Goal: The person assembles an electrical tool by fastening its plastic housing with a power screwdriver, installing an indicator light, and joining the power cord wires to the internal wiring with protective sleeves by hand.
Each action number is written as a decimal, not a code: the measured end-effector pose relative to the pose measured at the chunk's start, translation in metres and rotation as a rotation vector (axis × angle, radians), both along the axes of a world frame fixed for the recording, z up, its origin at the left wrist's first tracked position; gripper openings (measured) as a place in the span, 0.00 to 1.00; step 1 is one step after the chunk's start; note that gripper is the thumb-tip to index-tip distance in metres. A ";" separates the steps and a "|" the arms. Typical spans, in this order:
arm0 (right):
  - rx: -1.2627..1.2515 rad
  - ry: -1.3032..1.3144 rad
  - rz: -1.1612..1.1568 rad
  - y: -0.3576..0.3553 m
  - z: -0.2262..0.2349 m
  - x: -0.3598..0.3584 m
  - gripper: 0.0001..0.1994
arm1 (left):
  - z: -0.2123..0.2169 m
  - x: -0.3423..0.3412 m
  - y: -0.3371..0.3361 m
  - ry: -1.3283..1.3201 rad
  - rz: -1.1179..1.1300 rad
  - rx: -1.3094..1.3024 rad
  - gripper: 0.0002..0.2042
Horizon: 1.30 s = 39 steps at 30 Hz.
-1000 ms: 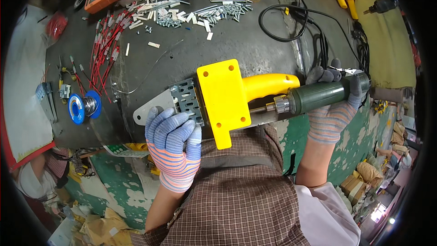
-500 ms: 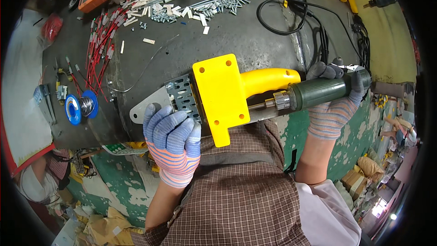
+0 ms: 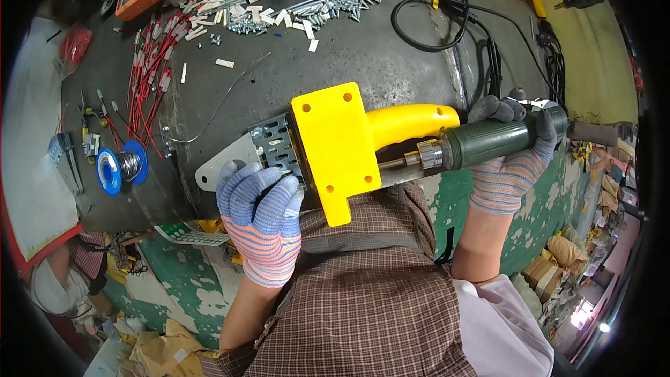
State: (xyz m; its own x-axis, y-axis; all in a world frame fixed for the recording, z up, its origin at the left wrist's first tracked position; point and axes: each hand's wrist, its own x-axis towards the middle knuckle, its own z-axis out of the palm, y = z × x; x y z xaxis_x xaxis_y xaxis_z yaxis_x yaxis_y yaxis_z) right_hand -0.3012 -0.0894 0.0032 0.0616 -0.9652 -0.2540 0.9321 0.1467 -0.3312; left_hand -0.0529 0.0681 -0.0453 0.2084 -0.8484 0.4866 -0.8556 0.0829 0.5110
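Both gloved hands on the yellow tool [image 3: 342, 146]

Left hand [image 3: 262, 216] clamps its metal plate [image 3: 230, 164]; right hand [image 3: 509, 160] grips the green screwdriver [image 3: 488, 141] against it.

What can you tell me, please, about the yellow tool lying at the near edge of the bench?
The yellow tool has a flat, boxy plastic-looking body with small round holes and a curved yellow handle pointing right. A perforated grey metal bracket and a pale flat blade stick out of its left side. It lies flat on the dark bench. The left hand grips the bracket end; the right hand presses a green power screwdriver against it under the handle.
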 end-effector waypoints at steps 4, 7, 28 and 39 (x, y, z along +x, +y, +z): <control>0.030 0.002 -0.019 0.000 0.001 0.001 0.16 | -0.002 -0.001 0.001 -0.012 0.012 0.003 0.11; 0.032 0.026 -0.017 -0.001 0.002 0.001 0.16 | -0.002 -0.004 0.000 -0.027 0.014 -0.007 0.10; -0.100 0.040 -0.092 -0.048 0.016 0.012 0.18 | 0.030 0.015 -0.040 0.176 0.033 0.192 0.12; 0.019 0.113 -0.079 -0.053 0.010 0.027 0.17 | 0.026 0.010 -0.045 0.109 0.042 0.257 0.11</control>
